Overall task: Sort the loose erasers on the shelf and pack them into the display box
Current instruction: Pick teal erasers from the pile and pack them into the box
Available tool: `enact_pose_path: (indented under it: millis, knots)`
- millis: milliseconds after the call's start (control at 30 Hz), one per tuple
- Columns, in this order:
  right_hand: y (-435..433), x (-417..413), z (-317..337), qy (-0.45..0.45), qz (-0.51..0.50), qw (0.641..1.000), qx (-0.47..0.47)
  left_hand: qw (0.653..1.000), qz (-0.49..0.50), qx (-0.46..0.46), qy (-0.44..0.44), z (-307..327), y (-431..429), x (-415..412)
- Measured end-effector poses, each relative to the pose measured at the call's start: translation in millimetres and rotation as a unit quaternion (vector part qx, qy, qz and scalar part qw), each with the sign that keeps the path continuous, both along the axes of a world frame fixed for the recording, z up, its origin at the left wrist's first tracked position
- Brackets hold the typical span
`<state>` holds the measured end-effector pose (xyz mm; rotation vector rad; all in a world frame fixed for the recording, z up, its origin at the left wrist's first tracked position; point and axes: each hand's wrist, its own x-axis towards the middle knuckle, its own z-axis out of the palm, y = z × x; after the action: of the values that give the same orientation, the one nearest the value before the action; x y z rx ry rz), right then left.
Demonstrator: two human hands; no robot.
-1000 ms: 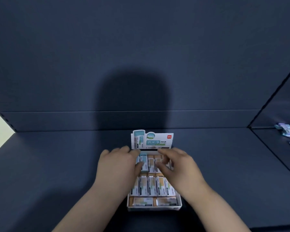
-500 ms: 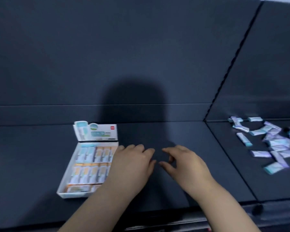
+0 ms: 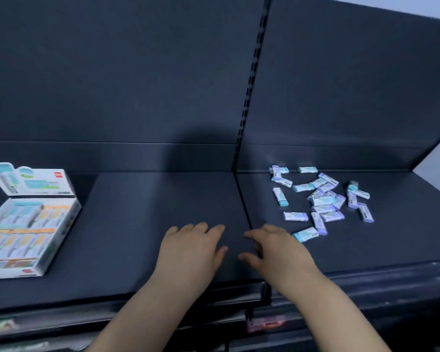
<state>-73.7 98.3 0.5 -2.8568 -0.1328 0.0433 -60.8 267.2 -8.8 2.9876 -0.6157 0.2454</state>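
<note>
The white display box (image 3: 57,240) stands at the far left of the dark shelf, its printed lid flap up, rows of wrapped erasers inside. Several loose erasers (image 3: 323,200) in teal and lilac wrappers lie scattered on the right shelf section. One teal eraser (image 3: 305,234) lies nearest, just right of my right hand (image 3: 274,252). My left hand (image 3: 191,250) hovers palm down over the bare shelf beside it. Both hands have relaxed fingers and hold nothing.
A vertical slotted upright (image 3: 249,92) and a seam (image 3: 243,201) split the dark shelf (image 3: 137,212) into two sections. The shelf's front edge carries a price rail with a pink label (image 3: 264,323). Dark back panels rise behind.
Both hands left the display box and moved right across the shelf, empty. My view swung right, so the box now sits at far left and the loose erasers have come into view.
</note>
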Motion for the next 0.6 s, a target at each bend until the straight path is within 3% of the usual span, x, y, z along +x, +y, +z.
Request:
enact_pose_path:
  millis: [333, 600]
  knots:
    - [-24, -6, 0, 0.025, -0.08, 0.996, 0.022, 0.996, -0.056, 0.009, 0.062, -7, -18, 8]
    - [-45, -6, 0, 0.022, -0.137, 0.989, 0.051, 0.994, -0.091, 0.024, 0.058, -4, -42, 28]
